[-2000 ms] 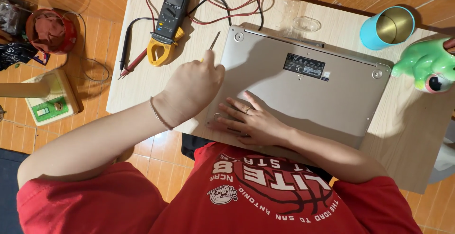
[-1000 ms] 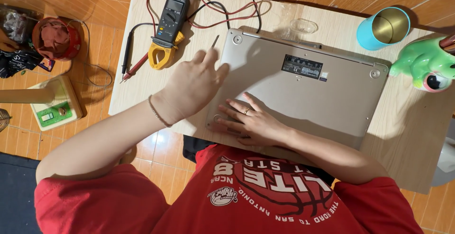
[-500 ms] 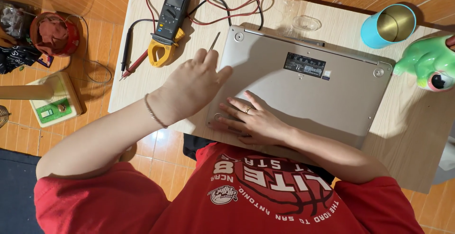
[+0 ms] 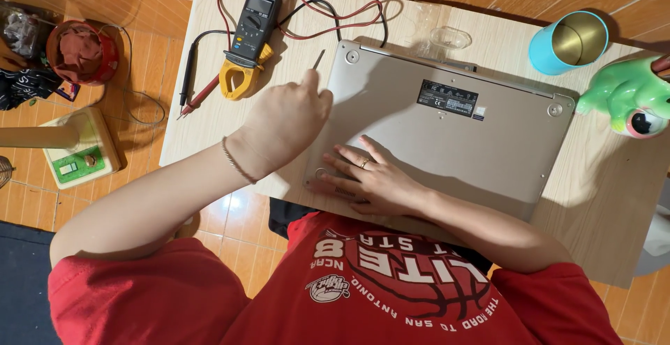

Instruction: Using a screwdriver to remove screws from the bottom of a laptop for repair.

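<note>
A silver laptop (image 4: 488, 142) lies bottom-up on a light wooden table (image 4: 209, 128). My left hand (image 4: 286, 125), with a thin bracelet at the wrist, is closed around a small screwdriver (image 4: 318, 59). Its thin shaft points away from me, just left of the laptop's far-left corner screw (image 4: 352, 56). My right hand (image 4: 373, 177), wearing a ring, rests flat with fingers spread on the laptop's near-left corner. It holds nothing.
A clamp multimeter (image 4: 248, 34) with red and black leads lies at the table's far left. A teal cup (image 4: 567, 41) and a green toy figure (image 4: 624, 97) stand at the far right. On the tiled floor to the left are a red bowl (image 4: 80, 52) and a small green board (image 4: 73, 163).
Both hands stay where they were. The left hand with the screwdriver shifts only slightly beside the laptop's corner, and the view wobbles a little.
</note>
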